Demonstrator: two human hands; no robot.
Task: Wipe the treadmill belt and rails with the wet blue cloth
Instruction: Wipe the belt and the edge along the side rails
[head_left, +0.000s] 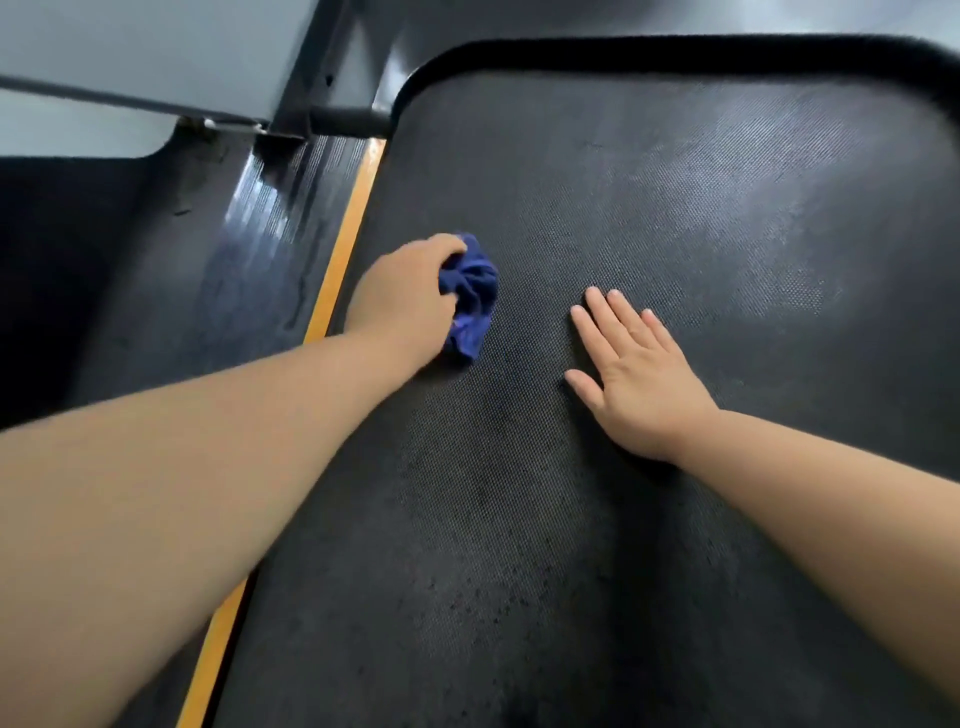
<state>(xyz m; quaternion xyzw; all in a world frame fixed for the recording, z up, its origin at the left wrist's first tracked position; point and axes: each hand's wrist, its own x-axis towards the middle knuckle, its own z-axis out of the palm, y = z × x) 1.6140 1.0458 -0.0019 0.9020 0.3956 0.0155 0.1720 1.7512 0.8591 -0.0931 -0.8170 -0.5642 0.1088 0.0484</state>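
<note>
Two bare hands lie on the treadmill belt (597, 519); the left hand (405, 299) grips a bunched blue cloth (470, 296), fingers curled round it, pressing it onto the belt near the belt's left edge, just beside the orange strip (340, 260) that runs along it; the right hand (636, 371) rests flat, palm down, fingers straight and slightly spread, a little apart from the cloth; dark wet speckles mark the textured belt nearer the person; beyond the strip lies the ribbed left side rail (228, 260); a black raised rim (675, 49) curves round the belt's far end.
</note>
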